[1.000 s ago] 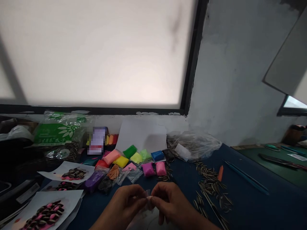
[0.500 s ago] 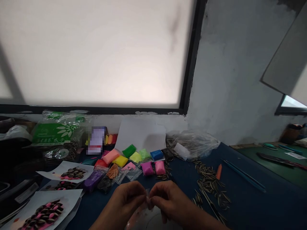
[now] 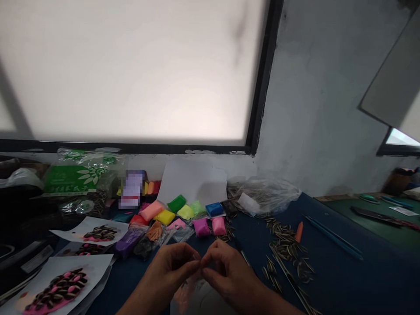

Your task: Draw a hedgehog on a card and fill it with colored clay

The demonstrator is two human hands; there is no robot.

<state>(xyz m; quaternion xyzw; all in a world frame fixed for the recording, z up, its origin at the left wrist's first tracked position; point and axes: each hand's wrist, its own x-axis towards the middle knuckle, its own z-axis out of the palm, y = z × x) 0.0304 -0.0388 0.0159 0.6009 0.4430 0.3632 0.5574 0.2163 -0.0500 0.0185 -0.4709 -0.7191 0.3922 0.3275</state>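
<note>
Two hands pinched a clear bag low over a white sheet.
The bag (image 3: 181, 297) hung under the left hand (image 3: 173, 267) and right hand (image 3: 226, 267), in front of the sheet (image 3: 213, 304); whether it touched the sheet could not be told. On each hand thumb and forefinger pressed together, seemingly on its top edge, mostly hidden by the fingers. With something pinkish inside, the bag looked light, limp and rather slippery, its thin film likely to tear if jerked; the edge, gripped at two close spots, seemed the best hold.
</note>
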